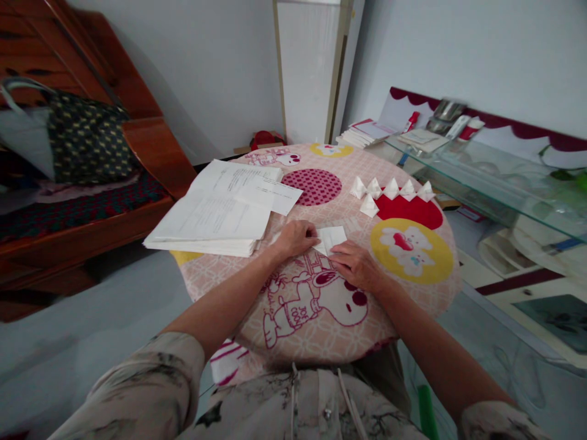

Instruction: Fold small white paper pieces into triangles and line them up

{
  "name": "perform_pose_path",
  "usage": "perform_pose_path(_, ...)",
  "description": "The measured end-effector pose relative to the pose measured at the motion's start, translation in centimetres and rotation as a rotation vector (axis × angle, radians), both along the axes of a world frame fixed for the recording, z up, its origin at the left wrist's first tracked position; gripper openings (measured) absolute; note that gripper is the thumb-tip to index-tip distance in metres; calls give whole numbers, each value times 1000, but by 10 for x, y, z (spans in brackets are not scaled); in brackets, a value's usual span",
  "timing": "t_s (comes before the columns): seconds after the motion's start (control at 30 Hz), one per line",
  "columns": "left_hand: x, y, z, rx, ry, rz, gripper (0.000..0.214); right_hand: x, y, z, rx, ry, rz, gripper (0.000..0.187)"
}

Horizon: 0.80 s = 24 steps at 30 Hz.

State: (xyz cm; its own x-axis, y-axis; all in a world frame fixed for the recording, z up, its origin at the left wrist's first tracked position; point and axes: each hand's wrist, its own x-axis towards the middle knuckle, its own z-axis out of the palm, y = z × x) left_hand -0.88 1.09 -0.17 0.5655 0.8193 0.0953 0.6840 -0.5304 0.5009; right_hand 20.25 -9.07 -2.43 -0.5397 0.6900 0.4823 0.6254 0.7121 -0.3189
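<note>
A small folded piece of white paper (333, 236) lies on the patterned tablecloth in front of me, with a diagonal fold at its lower left. At its left edge, the curled fingers of my left hand (297, 237) pinch the paper. My right hand (356, 264) grips its lower right edge, thumb and fingers closed together; the exact fingertip contact is partly hidden. Beyond my right hand stand several folded white paper pieces (392, 188) with pointed tops, most of them in a row. To the left lies a thick stack of printed paper sheets (215, 208), with a loose smaller sheet (287, 198) overlapping its right side.
The round table wears a pink tablecloth (293, 342) with cartoon figures. At right, a glass-topped cabinet (504, 189) carries a metal container (449, 110) and a red bottle (411, 122), beside a pile of booklets (364, 132). A wooden bench (156, 153) with a bag (87, 134) stands left.
</note>
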Motion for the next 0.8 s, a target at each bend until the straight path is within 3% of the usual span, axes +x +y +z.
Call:
perform_pose_path(0.4, 5, -3, 4, -19, 22, 67, 10, -1, -1, 1, -4, -27, -6, 27)
perform_pose_path(0.8, 9, -2, -3, 32, 46, 81, 12, 0, 0, -1, -4, -10, -12, 27)
